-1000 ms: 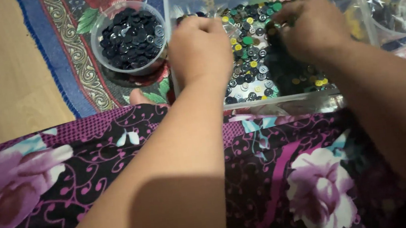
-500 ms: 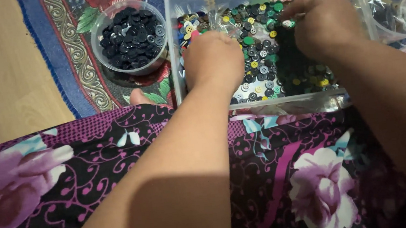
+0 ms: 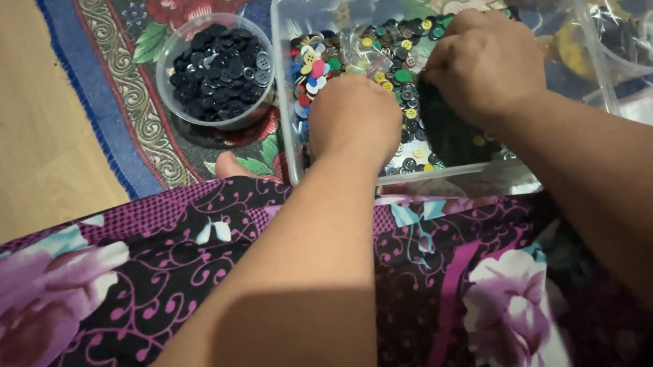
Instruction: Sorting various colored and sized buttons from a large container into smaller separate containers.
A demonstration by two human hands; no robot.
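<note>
A clear rectangular plastic box [image 3: 285,20] sits on the rug in front of me, its floor covered with several mixed buttons [image 3: 314,66] in black, yellow, green, red and blue. My left hand [image 3: 352,117] reaches into the box, palm down, fingers curled over the buttons and hidden from view. My right hand [image 3: 482,61] is also inside the box, fingers bent down onto the pile near the green and yellow buttons. Whether either hand pinches a button is hidden.
A round clear tub [image 3: 218,65] full of dark buttons stands left of the box. More clear containers [image 3: 646,17] with small items sit at the right. A patterned rug [image 3: 120,108] lies on a wooden floor [image 3: 1,119]. Floral cloth [image 3: 154,304] covers my lap.
My left hand has slid toward the near side of the box, uncovering the coloured buttons at its far left. My right hand has stayed over the pile.
</note>
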